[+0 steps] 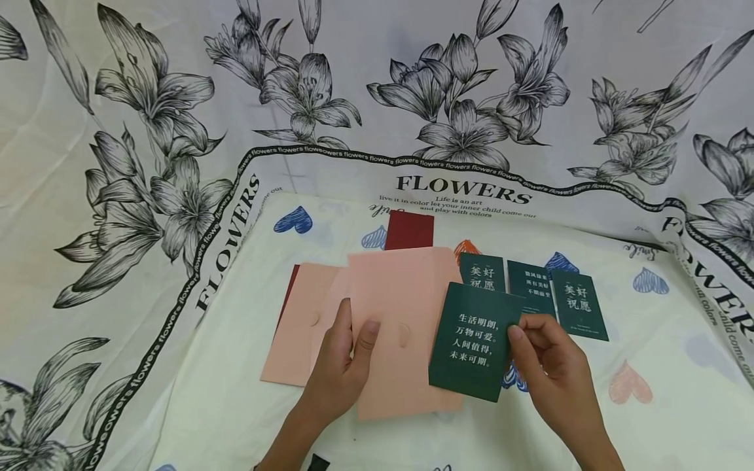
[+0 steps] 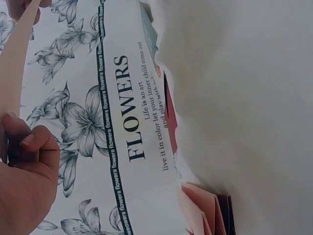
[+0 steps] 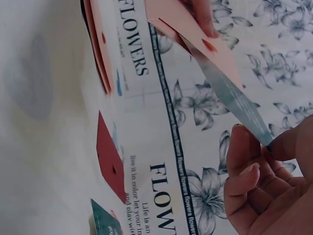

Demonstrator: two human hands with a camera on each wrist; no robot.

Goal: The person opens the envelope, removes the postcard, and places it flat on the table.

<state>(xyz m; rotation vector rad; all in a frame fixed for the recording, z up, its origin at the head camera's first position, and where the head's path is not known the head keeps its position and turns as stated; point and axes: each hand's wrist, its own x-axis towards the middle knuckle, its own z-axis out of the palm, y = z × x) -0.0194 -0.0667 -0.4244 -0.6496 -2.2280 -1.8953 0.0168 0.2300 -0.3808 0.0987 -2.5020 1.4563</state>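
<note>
The envelope [image 1: 400, 376] is gripped by the left hand [image 1: 340, 379]; its long right edge is overlapped by the card [image 1: 474, 340] pinched in the right hand [image 1: 554, 376].

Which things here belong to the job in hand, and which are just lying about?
Apparently in use:
pink envelope, in left hand
green lettered card, in right hand

Lying about:
three other green cards
dark red envelope
envelope stack

I see a printed cloth [image 1: 224, 425] | black-outlined lilies [image 1: 154, 91] around its border | FLOWERS lettering [image 1: 464, 190] on the far side | printed pink heart [image 1: 630, 384] at right | small black object [image 1: 319, 463], unclear, at bottom edge
</note>
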